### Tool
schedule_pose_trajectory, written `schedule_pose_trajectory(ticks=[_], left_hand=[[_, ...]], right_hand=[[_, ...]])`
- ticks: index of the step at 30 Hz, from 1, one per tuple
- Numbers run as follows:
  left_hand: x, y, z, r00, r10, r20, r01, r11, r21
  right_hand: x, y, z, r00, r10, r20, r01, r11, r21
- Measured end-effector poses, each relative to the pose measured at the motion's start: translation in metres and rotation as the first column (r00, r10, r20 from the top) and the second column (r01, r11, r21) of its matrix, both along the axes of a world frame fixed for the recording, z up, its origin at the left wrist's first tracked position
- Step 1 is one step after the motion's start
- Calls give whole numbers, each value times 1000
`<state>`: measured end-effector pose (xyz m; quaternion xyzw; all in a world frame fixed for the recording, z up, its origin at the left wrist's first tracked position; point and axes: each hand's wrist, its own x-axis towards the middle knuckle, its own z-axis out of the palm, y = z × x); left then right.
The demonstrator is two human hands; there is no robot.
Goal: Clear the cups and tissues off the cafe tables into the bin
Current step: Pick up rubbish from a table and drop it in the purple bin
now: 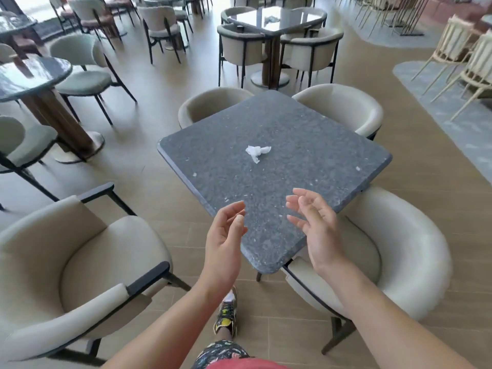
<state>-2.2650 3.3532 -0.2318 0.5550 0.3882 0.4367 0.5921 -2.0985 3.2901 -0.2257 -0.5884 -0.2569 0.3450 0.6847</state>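
Tissue (257, 151): one, white, crumpled into a small irregular wad with a twisted tail pointing toward the near edge. It lies alone near the middle of the grey speckled table (319, 145), touching nothing else and well apart from both hands. Table: one, square with rounded corners, set corner-on to the viewer, stone-like top with pale flecks. Armchairs: four, cream, curved backs, one at each side of the table, namely the far-left chair (207, 102), the far-right chair (343, 107), the near-left chair (66, 262) with dark arm ends, and the near-right chair (407, 249). Hands: two, bare, raised over the table's near corner with palms turned toward each other. Left hand (226, 235): fingers relaxed and slightly curved, holding nothing. Right hand (314, 230): fingers spread and loosely bent, holding nothing. Neither hand touches the tabletop or the tissue. Shoe (226, 312): one in view, patterned, on the tan floor below the near corner. Further back: one glossy square table (292, 20) ringed by dark-framed chairs, with a small crumpled item (270, 20) on it, too far off to identify. At left, one round dark table (29, 75) on a wooden pedestal.
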Motion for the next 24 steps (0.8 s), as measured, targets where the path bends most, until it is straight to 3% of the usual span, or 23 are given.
schedule_pose_trajectory(ticks=[4, 15, 19, 24], left_hand=[[34, 81, -4, 996, -86, 20, 86, 996, -3], [108, 263, -33, 957, -275, -94, 274, 961, -28], [138, 319, -68, 888, -329, -321, 354, 935, 22], [187, 390, -122, 631, -341, -697, 510, 859, 42]], right_hand=[[28, 67, 2, 995, -96, 6, 96, 995, 4], [71, 202, -2, 960, -278, -29, 275, 959, -66], [86, 230, -12, 945, -325, -26, 321, 942, -101], [112, 249, -26, 915, -401, -33, 391, 905, -169]])
